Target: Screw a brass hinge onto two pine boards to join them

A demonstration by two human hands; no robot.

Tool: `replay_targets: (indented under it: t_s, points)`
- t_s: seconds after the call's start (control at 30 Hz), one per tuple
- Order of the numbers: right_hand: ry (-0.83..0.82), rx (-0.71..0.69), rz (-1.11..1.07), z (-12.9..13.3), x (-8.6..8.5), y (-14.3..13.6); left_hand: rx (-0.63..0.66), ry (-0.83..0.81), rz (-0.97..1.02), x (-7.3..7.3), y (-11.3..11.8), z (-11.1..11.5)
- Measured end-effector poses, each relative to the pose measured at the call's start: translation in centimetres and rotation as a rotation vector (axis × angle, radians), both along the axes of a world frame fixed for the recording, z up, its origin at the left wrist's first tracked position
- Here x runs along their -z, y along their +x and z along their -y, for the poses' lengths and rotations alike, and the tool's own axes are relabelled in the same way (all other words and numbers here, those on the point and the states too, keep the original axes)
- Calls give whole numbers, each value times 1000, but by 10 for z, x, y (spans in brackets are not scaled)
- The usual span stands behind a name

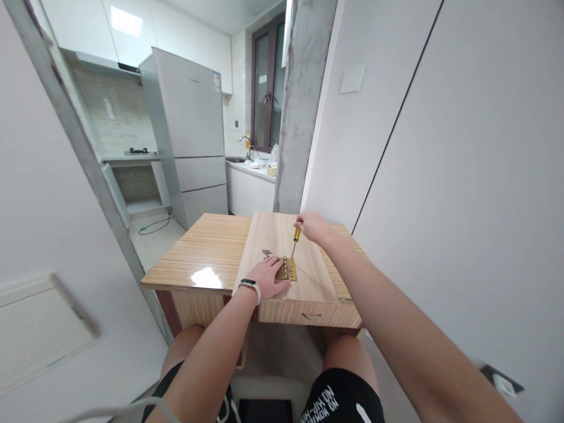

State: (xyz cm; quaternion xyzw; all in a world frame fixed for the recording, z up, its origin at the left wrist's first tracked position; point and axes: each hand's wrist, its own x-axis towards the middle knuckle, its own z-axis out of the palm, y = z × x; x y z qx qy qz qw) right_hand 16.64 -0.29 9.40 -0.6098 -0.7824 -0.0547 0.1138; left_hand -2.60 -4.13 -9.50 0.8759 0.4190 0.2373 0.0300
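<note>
A brass-coloured hinge point(290, 270) lies opened flat on a pale wooden board point(307, 286). My left hand point(268, 277) lies spread on the board, its fingers over the left leaf of the hinge and its thumb along the near edge. In my closed right hand point(312, 226) is a screwdriver with a yellow and black handle point(296, 235). It stands nearly upright, its tip at the far side of the hinge's right leaf. Whether a screw sits under the tip is too small to tell. Several dark screws point(266, 253) lie in a small heap beyond my left hand.
The board rests across a striped wooden table point(216, 240) with a drawer point(306, 314) at the front. A white wall point(425, 198) stands close on the right. Beyond the table are a grey refrigerator point(188, 109) and a sink counter point(250, 186). A pale cable point(141, 404) crosses my lap.
</note>
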Motion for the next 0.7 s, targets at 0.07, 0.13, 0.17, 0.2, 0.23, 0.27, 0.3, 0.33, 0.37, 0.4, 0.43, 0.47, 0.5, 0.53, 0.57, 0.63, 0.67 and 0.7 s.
replay_targets:
  t_s: [0.07,0.13,0.17,0.2,0.23,0.27,0.3,0.33,0.37,0.4,0.43,0.47,0.5,0.53,0.57,0.63,0.67,0.7]
  points:
    - [9,17,1,0,0,0,1,2,0,0,0,0]
    - [18,16,-5,-1,2,0,2,4,-1,0,0,0]
    - [23,2,-13,-2,3,0,3,5,-2,0,0,0]
    - [31,-18,-23,-2,4,0,3,5,-2,0,0,0]
    - [38,-40,-33,-3,5,1,2,4,-2,0,0,0]
    - [43,-59,-42,-3,5,1,1,2,-2,0,0,0]
    - [45,-71,-47,-4,6,2,0,-1,-2,0,0,0]
    - [42,-76,-49,-4,6,2,0,-4,-2,0,0,0]
    - [36,-77,-48,-4,6,3,0,-6,-1,0,0,0]
    - [28,-79,-45,-3,6,3,0,-8,-1,0,-1,0]
    - [20,-83,-40,-3,5,3,-1,-9,0,0,-1,0]
    - [15,-89,-34,-2,4,3,-3,-11,1,1,-1,0]
    - [10,-92,-26,-2,3,3,-5,-11,2,1,-1,0]
    - [7,-90,-16,-1,1,2,-7,-12,3,1,-1,0]
    - [6,-85,-5,0,0,2,-8,-12,4,2,-1,-1]
    - [8,-64,11,1,-1,0,-6,-9,5,2,-1,-1]
    - [7,-49,15,2,-2,0,-4,-6,4,2,-1,-1]
    - [2,-33,16,3,-2,0,-2,-4,2,2,-1,-1]
